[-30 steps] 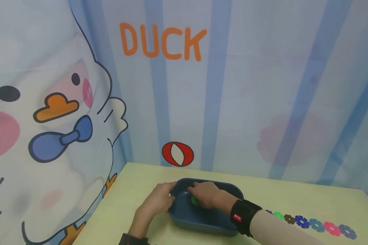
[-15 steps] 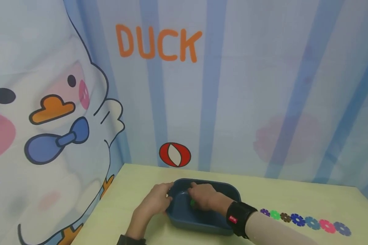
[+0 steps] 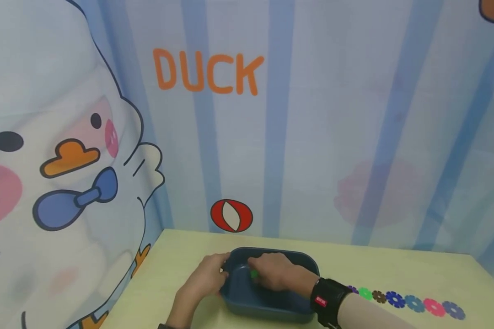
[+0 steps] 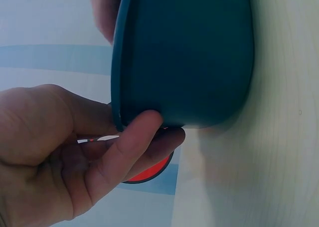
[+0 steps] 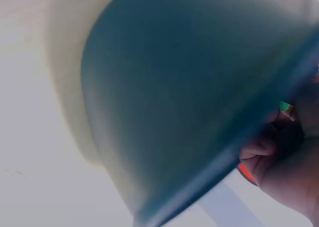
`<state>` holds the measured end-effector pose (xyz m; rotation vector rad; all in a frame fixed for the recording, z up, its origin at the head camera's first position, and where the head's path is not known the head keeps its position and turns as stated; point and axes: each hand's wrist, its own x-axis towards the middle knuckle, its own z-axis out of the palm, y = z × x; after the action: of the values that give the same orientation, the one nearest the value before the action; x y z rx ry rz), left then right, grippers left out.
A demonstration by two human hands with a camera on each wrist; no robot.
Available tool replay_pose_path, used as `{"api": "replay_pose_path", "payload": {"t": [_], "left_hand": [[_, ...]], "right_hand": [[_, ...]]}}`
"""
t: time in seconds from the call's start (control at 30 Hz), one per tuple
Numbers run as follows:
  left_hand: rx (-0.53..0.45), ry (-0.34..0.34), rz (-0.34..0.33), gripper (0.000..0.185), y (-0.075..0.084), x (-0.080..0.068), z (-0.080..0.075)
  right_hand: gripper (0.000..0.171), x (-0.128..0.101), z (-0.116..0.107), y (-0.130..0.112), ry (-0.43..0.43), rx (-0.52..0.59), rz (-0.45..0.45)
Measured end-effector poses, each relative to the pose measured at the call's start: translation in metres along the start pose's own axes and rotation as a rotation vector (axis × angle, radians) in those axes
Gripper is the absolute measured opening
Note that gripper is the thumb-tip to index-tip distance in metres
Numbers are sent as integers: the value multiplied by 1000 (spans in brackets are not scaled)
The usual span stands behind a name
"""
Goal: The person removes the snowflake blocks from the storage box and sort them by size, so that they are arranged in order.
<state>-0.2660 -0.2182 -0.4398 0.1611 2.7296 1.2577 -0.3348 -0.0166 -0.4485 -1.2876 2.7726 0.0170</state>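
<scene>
A dark blue rectangular basin (image 3: 267,308) stands on the pale yellow table. My left hand (image 3: 206,276) grips its left rim; in the left wrist view, fingers of the left hand (image 4: 65,152) lie against the outside of the basin's wall (image 4: 189,57). My right hand (image 3: 273,270) reaches inside the basin with curled fingers, pinching a small green piece (image 3: 254,273). Most of that piece is hidden by the hand, so its full shape cannot be told. The right wrist view shows the basin's outer wall (image 5: 174,97), the right hand (image 5: 284,172) and a speck of green.
To the right of the basin, several notched flower-shaped discs (image 3: 395,299) lie in a row, in purple, green, brown, blue and pink. Behind the table hangs a striped cloth backdrop (image 3: 313,137) with a printed duck and ball.
The head view has shifted slightly, so the scene sits lower and farther left. Inside the basin, the right hand moves only a little with the green piece. The left hand stays on the rim.
</scene>
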Motion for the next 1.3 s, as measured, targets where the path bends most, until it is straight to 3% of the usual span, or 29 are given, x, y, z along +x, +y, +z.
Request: {"api": "replay_pose_path", "payload": {"t": [0.23, 0.43, 0.63, 0.93, 1.3], "left_hand": [[1, -1, 28, 50, -1, -1, -1], [-9, -10, 31, 50, -1, 0, 0], [16, -1, 23, 52, -2, 0, -1], [-10, -2, 24, 51, -3, 1, 3], [16, 2, 20, 52, -2, 0, 1]], "right_hand": [[18, -26, -20, 3, 72, 115, -29], [15, -54, -27, 19, 128, 242, -30], [13, -70, -29, 34, 182, 265, -35], [12, -93, -35, 49, 176, 311, 3], [19, -126, -33, 75, 215, 361, 109]]}}
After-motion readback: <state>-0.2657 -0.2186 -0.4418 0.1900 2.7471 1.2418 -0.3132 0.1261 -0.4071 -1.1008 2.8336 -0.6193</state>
